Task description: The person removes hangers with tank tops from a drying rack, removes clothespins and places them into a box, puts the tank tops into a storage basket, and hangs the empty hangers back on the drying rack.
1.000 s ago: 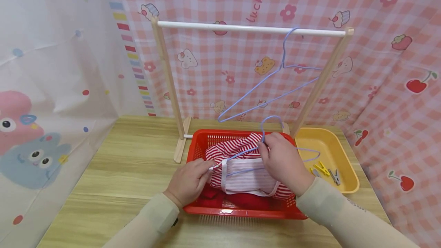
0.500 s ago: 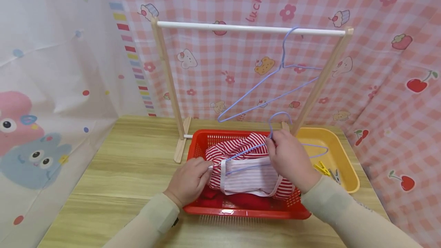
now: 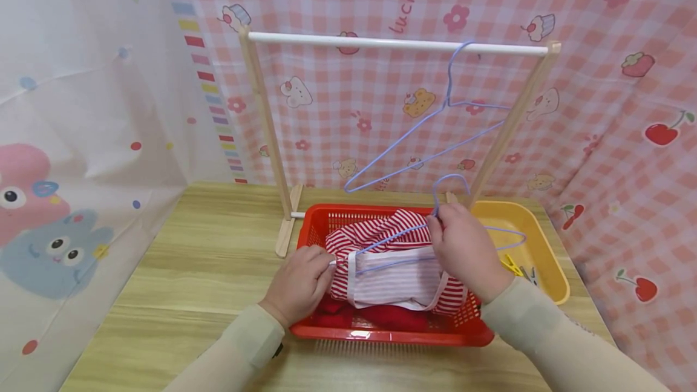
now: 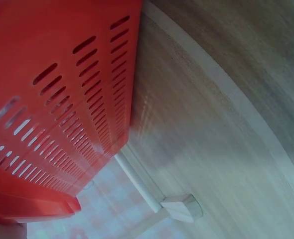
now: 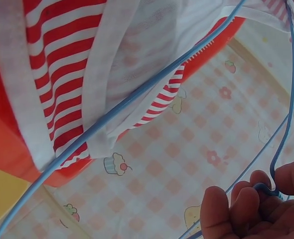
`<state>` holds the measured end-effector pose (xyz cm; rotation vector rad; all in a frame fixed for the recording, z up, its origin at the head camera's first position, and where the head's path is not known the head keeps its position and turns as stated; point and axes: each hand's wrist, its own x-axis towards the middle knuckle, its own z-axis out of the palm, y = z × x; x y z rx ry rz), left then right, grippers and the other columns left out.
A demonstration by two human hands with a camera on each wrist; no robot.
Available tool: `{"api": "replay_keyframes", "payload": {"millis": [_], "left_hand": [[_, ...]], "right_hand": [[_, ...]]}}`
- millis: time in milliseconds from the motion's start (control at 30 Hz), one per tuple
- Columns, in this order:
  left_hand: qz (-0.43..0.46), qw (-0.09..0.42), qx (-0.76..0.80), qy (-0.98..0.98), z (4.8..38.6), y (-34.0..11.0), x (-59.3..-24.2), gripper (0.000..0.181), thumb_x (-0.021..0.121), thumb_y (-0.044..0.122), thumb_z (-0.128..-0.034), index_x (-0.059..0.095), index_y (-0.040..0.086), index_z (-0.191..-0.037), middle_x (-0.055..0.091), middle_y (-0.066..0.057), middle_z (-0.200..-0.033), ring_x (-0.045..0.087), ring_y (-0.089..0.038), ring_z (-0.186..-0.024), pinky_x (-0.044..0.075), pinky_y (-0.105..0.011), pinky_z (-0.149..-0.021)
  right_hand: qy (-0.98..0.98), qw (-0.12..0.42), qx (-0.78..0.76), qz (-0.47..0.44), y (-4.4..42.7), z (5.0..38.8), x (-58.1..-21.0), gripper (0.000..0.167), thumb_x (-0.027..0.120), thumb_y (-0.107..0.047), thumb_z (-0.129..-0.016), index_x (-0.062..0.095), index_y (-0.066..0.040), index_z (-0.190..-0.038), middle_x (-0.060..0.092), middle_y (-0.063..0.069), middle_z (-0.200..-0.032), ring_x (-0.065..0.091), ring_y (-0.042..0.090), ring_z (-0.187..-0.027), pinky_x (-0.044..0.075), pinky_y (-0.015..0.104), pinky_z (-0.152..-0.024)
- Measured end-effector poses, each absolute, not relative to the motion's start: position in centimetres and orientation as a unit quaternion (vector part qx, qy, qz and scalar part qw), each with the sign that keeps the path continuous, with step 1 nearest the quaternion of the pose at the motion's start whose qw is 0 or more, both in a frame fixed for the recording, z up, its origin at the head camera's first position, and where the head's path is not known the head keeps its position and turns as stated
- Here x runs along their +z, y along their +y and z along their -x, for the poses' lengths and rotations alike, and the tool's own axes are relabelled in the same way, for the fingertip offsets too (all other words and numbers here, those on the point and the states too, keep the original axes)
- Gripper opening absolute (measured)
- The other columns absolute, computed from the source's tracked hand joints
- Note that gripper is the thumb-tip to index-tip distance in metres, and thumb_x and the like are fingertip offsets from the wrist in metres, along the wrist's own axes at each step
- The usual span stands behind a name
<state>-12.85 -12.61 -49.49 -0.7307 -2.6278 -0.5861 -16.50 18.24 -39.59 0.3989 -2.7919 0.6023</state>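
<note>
My right hand (image 3: 469,251) pinches a blue wire clothes hanger (image 5: 135,93) at the twisted neck below its hook. Its left end reaches inside a red-and-white striped garment (image 3: 393,286) with a pale lining and white trim. Past my right hand, the hanger's other end sticks out bare over the yellow tray. The left hand (image 3: 298,288) pinches a white-trimmed edge of the garment at its left end, beside the basket rim. In the left wrist view only a sliver of that hand shows. The garment lies in a red plastic basket (image 3: 392,337).
A wooden rack with a white rail (image 3: 354,42) stands behind the basket. A second blue hanger (image 3: 400,143) hangs from it. To the right is a yellow tray (image 3: 550,259) with clothespins (image 3: 512,266). Red cloth (image 3: 394,317) lies under the garment.
My right hand has moved right and slightly up with the hanger, drawing its left part along inside the garment. The left hand has stayed nearly still at the garment's edge.
</note>
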Motion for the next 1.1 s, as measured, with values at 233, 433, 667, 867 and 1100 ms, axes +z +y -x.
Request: {"api": "replay_keyframes", "payload": {"millis": [233,433,667,867,1100], "left_hand": [[0.247,0.164,-0.210,-0.932,12.9,-12.5,-49.5,0.016,0.060,0.028,-0.1044,0.072,0.019,-0.105,0.073,0.000,-0.111,0.067,-0.020,-0.108,0.053,-0.047,-0.102],[0.248,0.173,-0.205,-0.931,13.0,-12.4,-49.6,0.017,0.060,0.026,-0.1036,0.075,0.019,-0.107,0.074,0.000,-0.118,0.067,-0.021,-0.115,0.051,-0.046,-0.104],[0.241,0.156,-0.207,-0.935,13.0,-12.4,-49.5,0.019,0.059,0.028,-0.1048,0.075,0.019,-0.108,0.073,-0.001,-0.126,0.066,-0.023,-0.121,0.049,-0.048,-0.107],[0.240,0.163,-0.202,-0.935,13.0,-12.3,-49.5,0.017,0.061,0.026,-0.1041,0.075,0.018,-0.106,0.073,-0.002,-0.127,0.066,-0.023,-0.122,0.049,-0.048,-0.107],[0.231,0.162,-0.191,-0.940,13.0,-12.3,-49.5,0.018,0.061,0.026,-0.1040,0.075,0.016,-0.107,0.073,-0.004,-0.129,0.065,-0.024,-0.124,0.047,-0.048,-0.107]], "right_hand": [[-0.959,0.134,0.211,-0.134,18.8,16.6,-39.6,0.022,0.058,-0.019,-0.106,0.064,-0.003,-0.091,0.064,0.015,-0.095,0.060,0.033,-0.084,0.053,0.053,-0.078],[-0.960,0.134,0.211,-0.126,19.2,16.6,-39.4,0.021,0.059,-0.018,-0.105,0.064,-0.004,-0.091,0.063,0.014,-0.092,0.059,0.031,-0.081,0.052,0.051,-0.076],[-0.961,0.130,0.213,-0.119,19.8,16.6,-39.0,0.022,0.057,-0.018,-0.106,0.064,-0.004,-0.091,0.064,0.016,-0.095,0.060,0.032,-0.084,0.052,0.052,-0.077],[-0.963,0.126,0.212,-0.111,20.3,16.6,-38.9,0.025,0.056,-0.019,-0.106,0.061,-0.005,-0.087,0.061,0.015,-0.091,0.057,0.031,-0.082,0.049,0.048,-0.075],[-0.963,0.135,0.208,-0.108,20.9,16.6,-38.8,0.023,0.056,-0.018,-0.106,0.062,-0.003,-0.089,0.061,0.016,-0.090,0.059,0.033,-0.082,0.052,0.052,-0.075]]}}
